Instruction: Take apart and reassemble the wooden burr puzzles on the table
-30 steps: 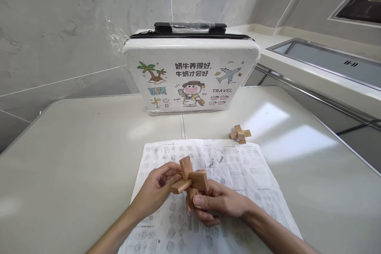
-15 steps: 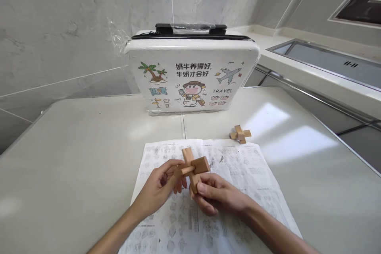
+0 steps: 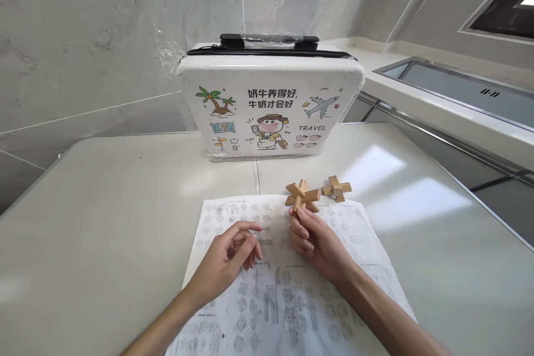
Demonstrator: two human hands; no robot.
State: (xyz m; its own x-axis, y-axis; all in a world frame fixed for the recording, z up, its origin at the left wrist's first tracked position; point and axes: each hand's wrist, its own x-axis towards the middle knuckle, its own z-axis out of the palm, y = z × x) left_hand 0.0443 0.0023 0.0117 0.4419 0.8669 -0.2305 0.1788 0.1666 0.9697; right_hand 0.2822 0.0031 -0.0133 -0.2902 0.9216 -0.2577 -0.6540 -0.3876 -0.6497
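My right hand (image 3: 315, 239) pinches one bar of a wooden burr puzzle (image 3: 301, 196), a star of crossed light-brown pieces, by the far edge of the paper. Just to its right, on the table, stands a second, smaller wooden burr puzzle (image 3: 337, 188). Over the left half of the printed sheet (image 3: 287, 295) hovers my left hand (image 3: 233, 250), fingers loosely curled and apart, with nothing in them. Small line drawings of puzzle shapes cover the sheet, partly hidden under both hands.
A white case (image 3: 271, 105) in clear plastic wrap, with cartoon travel prints and a black handle, stands at the back of the white table (image 3: 104, 222) near the grey wall. A counter with a framed glass panel (image 3: 463, 89) runs along the right.
My right hand has carried the wooden puzzle forward and right, near the smaller one. My left hand has let go of it and stays in about the same place.
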